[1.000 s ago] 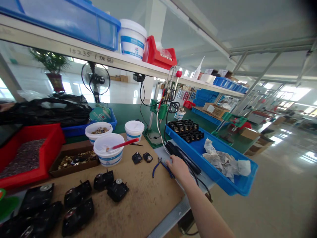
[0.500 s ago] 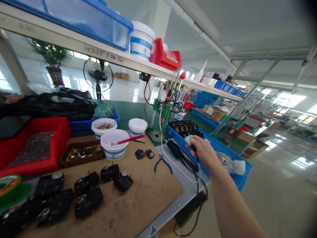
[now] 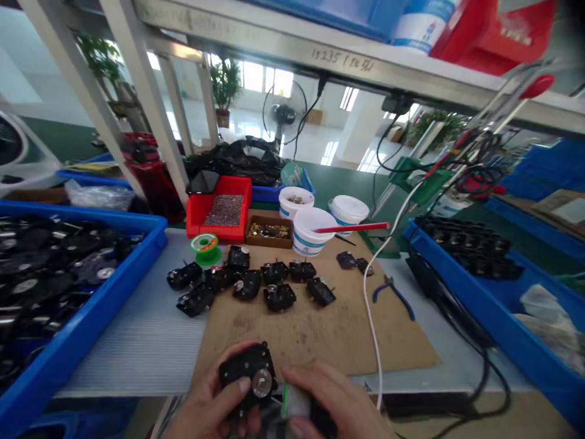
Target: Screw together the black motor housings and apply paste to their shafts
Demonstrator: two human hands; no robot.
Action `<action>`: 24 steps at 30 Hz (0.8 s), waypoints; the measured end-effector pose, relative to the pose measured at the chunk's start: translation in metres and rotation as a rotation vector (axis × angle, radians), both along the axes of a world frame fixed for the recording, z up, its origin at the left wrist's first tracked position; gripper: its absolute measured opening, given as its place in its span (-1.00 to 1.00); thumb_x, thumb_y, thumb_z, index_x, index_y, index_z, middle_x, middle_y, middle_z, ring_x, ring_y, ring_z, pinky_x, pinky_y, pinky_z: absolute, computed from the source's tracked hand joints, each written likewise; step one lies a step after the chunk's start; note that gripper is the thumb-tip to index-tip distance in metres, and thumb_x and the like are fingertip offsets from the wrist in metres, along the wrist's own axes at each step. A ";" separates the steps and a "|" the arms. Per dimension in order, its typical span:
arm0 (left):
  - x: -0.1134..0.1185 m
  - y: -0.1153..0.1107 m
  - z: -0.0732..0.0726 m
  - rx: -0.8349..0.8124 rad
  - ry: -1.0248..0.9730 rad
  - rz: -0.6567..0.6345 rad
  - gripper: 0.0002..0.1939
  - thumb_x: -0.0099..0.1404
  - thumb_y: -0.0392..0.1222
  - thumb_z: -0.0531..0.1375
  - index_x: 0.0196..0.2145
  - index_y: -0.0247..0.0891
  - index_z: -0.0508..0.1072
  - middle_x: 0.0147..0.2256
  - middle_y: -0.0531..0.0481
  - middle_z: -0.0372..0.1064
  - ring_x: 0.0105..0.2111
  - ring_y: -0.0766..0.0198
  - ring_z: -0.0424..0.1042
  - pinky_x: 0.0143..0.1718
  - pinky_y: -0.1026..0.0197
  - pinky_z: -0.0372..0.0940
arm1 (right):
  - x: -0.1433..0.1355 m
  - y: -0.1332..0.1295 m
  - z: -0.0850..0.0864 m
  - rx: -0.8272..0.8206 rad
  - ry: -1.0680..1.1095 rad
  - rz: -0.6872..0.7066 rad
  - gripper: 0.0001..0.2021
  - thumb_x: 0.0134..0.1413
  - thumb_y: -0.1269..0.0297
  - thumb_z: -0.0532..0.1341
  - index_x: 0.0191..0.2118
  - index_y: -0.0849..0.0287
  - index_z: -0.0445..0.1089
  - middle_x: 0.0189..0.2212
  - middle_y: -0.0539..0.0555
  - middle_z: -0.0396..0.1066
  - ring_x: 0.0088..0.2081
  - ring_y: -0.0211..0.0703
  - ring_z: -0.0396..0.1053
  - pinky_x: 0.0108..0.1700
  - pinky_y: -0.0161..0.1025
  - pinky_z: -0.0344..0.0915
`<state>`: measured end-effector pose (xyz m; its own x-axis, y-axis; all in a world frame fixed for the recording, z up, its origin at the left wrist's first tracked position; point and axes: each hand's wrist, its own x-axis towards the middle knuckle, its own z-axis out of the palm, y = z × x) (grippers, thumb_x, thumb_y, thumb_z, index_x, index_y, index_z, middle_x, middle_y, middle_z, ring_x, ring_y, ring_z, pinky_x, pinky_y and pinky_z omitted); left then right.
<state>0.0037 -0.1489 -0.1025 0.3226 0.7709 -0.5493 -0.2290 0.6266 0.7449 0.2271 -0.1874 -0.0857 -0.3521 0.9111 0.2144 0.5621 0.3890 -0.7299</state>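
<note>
My left hand (image 3: 219, 396) is closed around a black plastic housing (image 3: 244, 369), with a round metal disc on its upper face. The thumb presses beside that disc. Right next to it, my right hand (image 3: 333, 393) grips a hand tool with a whitish, green-edged section (image 3: 295, 401); its darker end is mostly hidden by the fingers, so its exact kind is unclear. Its front end points at the housing, blurred where they meet. Beyond both hands, several similar black housings (image 3: 280, 297) lie on the brown board (image 3: 338, 335).
At the left stands a blue bin (image 3: 155, 235) full of black parts. Behind the board are a red bin (image 3: 194, 210), a white tub (image 3: 308, 244) and a solder spool (image 3: 204, 247). Blue-handled pliers (image 3: 402, 299) and a white cable (image 3: 371, 311) lie right, beside another blue bin (image 3: 516, 360).
The view has swung left and down. My right hand has come from the right-hand bin to the front of the bench with the tool. My left hand, holding a black housing, is now in sight.
</note>
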 end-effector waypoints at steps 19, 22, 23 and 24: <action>-0.019 -0.003 -0.006 0.083 -0.017 0.024 -0.46 0.13 0.01 0.32 0.01 -0.14 0.26 -0.35 0.07 0.46 -0.54 0.32 0.40 -0.49 0.27 0.25 | -0.046 0.005 -0.005 0.257 -0.174 -0.023 -0.60 0.13 0.44 0.15 0.11 0.23 0.27 -0.18 0.21 0.48 -0.20 -0.09 0.52 -0.20 -0.27 0.52; -0.020 -0.005 -0.006 0.096 -0.005 0.028 -0.48 0.15 -0.01 0.31 0.02 -0.11 0.26 -0.35 0.09 0.45 -0.53 0.31 0.40 -0.48 0.26 0.26 | -0.050 0.004 -0.001 0.222 -0.151 -0.041 -0.64 0.16 0.45 0.12 0.08 0.23 0.30 -0.18 0.22 0.48 -0.21 -0.07 0.52 -0.23 -0.23 0.53; -0.021 -0.006 -0.007 0.097 0.000 0.028 -0.48 0.16 0.00 0.31 0.03 -0.11 0.26 -0.35 0.09 0.45 -0.53 0.31 0.40 -0.48 0.26 0.26 | -0.051 0.004 0.000 0.208 -0.147 -0.045 -0.66 0.18 0.45 0.11 0.08 0.24 0.31 -0.18 0.22 0.48 -0.21 -0.07 0.51 -0.22 -0.21 0.53; -0.021 -0.006 -0.008 0.095 0.008 0.027 -0.47 0.16 0.01 0.31 0.03 -0.11 0.26 -0.34 0.09 0.45 -0.53 0.30 0.40 -0.48 0.25 0.26 | -0.052 0.003 0.001 0.196 -0.147 -0.046 -0.67 0.19 0.44 0.10 0.07 0.25 0.32 -0.18 0.23 0.49 -0.20 -0.06 0.51 -0.21 -0.20 0.53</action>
<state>-0.0174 -0.1551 -0.1109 0.2969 0.8280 -0.4757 -0.2381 0.5466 0.8028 0.1749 -0.1844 -0.0850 -0.3518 0.8728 0.3382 0.6771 0.4867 -0.5520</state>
